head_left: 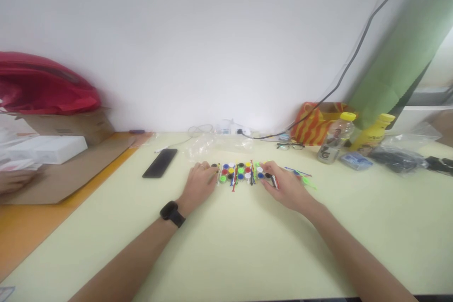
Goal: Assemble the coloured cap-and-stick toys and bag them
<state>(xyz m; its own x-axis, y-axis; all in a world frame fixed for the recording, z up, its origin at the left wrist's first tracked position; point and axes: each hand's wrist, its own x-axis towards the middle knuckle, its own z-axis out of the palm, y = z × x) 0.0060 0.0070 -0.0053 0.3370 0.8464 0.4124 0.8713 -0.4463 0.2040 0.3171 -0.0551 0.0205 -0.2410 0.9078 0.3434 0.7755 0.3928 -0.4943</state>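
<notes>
A block of small round pieces (241, 170) in blue, red, yellow, green, white and black lies on the table in front of me. Thin coloured plastic sticks (234, 181) stand out between groups of them. My left hand (198, 183), with a black watch (172, 213) on the wrist, has its fingers curled against the left end. At the right end, my right hand (287, 186) grips the pieces between thumb and fingers. A white and red stick (275, 181) shows by its fingertips. Beyond that hand lie loose blue and green sticks (305, 177).
On the left are a phone (160, 163), a cardboard sheet (76, 166), white boxes (53, 149) and another person's blurred hand (14, 180). On the right stand a clear bottle (334, 140), a yellow bottle (373, 134) and a striped bag (308, 125). Glasses (290, 146) lie near the wall.
</notes>
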